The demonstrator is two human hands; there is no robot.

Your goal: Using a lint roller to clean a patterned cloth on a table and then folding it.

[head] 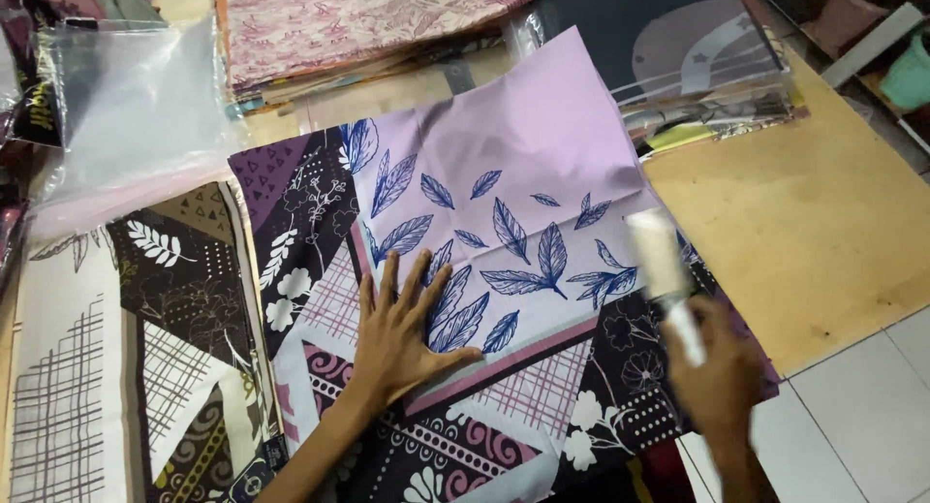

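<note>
A folded patterned cloth [523, 154], lilac with blue leaves and dark purple flowered patches, lies spread in front of me. My left hand [402, 333] presses flat on it, fingers apart, near its middle. My right hand [722, 382] is blurred at the cloth's right edge and grips the white handle of a lint roller [664, 270], whose pale roll rests on the cloth.
A brown and cream patterned cloth [126, 367] lies at left. Clear plastic bags [126, 106] sit at the back left, a pink printed fabric stack [339, 23] behind, a dark bagged cloth [668, 38] at back right. Wooden board [804, 222] and white floor tiles [862, 416] at right.
</note>
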